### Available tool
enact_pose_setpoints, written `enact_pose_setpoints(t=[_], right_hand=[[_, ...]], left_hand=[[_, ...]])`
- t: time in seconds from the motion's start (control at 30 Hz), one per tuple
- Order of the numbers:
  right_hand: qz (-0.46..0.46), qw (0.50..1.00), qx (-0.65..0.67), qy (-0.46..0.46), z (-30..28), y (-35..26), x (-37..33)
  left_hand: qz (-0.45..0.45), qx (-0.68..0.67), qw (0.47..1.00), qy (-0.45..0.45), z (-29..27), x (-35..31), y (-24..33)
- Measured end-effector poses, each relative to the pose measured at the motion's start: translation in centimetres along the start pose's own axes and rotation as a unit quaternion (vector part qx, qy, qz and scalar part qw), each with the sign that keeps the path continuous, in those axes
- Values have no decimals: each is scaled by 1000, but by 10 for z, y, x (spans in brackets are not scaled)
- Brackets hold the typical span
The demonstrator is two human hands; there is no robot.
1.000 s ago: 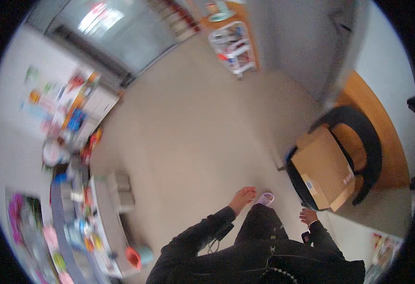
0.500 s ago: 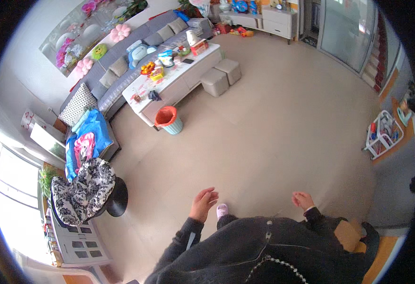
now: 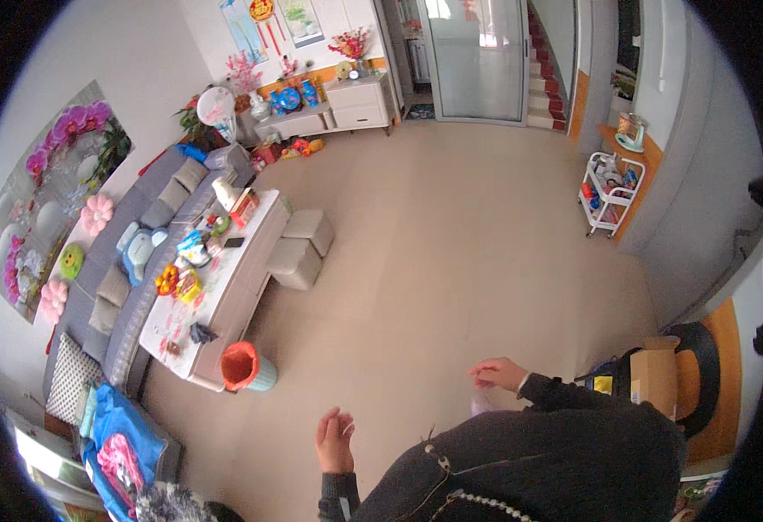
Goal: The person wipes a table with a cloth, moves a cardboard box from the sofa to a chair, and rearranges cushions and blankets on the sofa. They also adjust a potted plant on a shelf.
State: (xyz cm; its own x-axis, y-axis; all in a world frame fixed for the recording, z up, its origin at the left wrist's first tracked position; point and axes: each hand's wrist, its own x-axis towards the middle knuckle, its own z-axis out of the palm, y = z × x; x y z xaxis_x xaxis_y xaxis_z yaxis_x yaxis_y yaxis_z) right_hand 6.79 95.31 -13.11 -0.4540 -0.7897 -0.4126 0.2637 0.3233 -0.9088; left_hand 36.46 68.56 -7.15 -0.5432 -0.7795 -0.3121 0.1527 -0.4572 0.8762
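My left hand (image 3: 335, 441) is raised in front of my body, fingers loosely bent and apart, with nothing in it. The wastebasket (image 3: 264, 374), light blue with a red liner, is the nearest thing to it. My right hand (image 3: 500, 374) hangs in the air over the floor, its fingers pointing left, slack and holding nothing. Just under it part of a pale slipper (image 3: 483, 402) shows, blurred. To the right of that arm stands an open cardboard box (image 3: 655, 376). Neither hand touches anything.
A long white table (image 3: 232, 324) bearing snacks and a phone runs along the grey sofa (image 3: 142, 187). Two grey stools (image 3: 298, 264) stand beside it. A white trolley (image 3: 609, 209) is by the right wall; a glass sliding door (image 3: 477, 70) and red-edged stairs (image 3: 545, 87) lie ahead.
My view has turned to the right, so the table, sofa and wastebasket sit further left and lower. The cardboard box shows more fully. Both hands stay empty.
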Motion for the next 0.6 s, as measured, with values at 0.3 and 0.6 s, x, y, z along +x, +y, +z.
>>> enact_pose_setpoints(t=[0.3,0.6], right_hand=[[-80,960,95,249,-149,-61,65],[-163,972,79,152,-237,-180,244]], left_hand=[[8,82,973,-213,226,181,29],[97,137,961,-218,327,315,80]])
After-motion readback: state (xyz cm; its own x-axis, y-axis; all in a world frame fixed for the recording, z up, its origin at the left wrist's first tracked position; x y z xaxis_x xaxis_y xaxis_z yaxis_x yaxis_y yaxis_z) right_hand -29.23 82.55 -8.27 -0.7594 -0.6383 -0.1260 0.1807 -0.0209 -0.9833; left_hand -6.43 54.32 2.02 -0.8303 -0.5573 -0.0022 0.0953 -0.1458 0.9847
